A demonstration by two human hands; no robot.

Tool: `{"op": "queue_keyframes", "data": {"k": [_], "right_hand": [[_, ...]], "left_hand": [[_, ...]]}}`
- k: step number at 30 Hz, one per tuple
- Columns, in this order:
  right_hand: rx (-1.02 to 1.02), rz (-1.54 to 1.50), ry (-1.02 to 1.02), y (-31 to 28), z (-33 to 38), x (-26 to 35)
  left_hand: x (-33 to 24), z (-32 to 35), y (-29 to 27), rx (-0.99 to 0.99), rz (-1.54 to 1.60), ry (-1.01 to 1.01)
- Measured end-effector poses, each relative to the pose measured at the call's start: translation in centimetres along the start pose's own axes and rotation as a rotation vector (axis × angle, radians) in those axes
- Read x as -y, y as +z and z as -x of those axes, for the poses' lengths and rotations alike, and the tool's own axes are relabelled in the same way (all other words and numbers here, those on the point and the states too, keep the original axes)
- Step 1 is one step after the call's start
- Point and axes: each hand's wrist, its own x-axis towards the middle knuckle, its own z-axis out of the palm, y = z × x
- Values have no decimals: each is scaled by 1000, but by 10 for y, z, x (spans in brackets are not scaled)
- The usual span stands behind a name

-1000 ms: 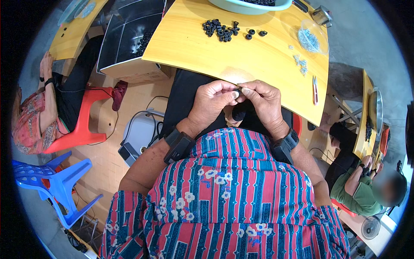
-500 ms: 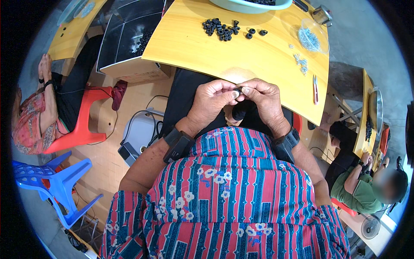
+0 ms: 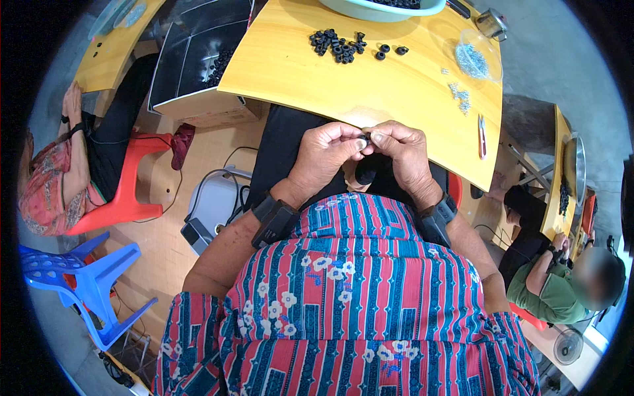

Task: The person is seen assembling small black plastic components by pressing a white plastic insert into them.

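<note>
At the near edge of the table, my left hand point(image 3: 323, 155) and my right hand point(image 3: 406, 155) meet over my lap. Thumbs and forefingers of both pinch a small black part point(image 3: 366, 138), mostly covered by the fingertips. On the yellow tabletop point(image 3: 389, 86) beyond them lies a pile of small black ring-like parts point(image 3: 338, 46), with a few loose ones point(image 3: 382, 53) to its right. Further right are tiny clear or silvery pieces point(image 3: 461, 98) and scissors-like snips point(image 3: 482, 135) with red handles.
A clear dish point(image 3: 472, 61) of tiny pieces and a metal cup point(image 3: 491, 25) stand at the far right. At the far edge sits a pale green basin point(image 3: 383, 10). An open carton point(image 3: 198, 109) with black parts is left. Other people sit at both sides.
My hands stay nearly in place, still pinching the small black part. The view has shifted very slightly; nothing on the table has visibly been moved.
</note>
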Motion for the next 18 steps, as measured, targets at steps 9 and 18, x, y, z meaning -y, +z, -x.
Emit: {"op": "queue_keyframes", "data": {"k": [9, 18], "right_hand": [[34, -210, 234, -2, 0, 10], [73, -328, 261, -4, 2, 4]], "left_hand": [[1, 2, 0, -37, -60, 31], [4, 2, -1, -33, 2, 1]]}}
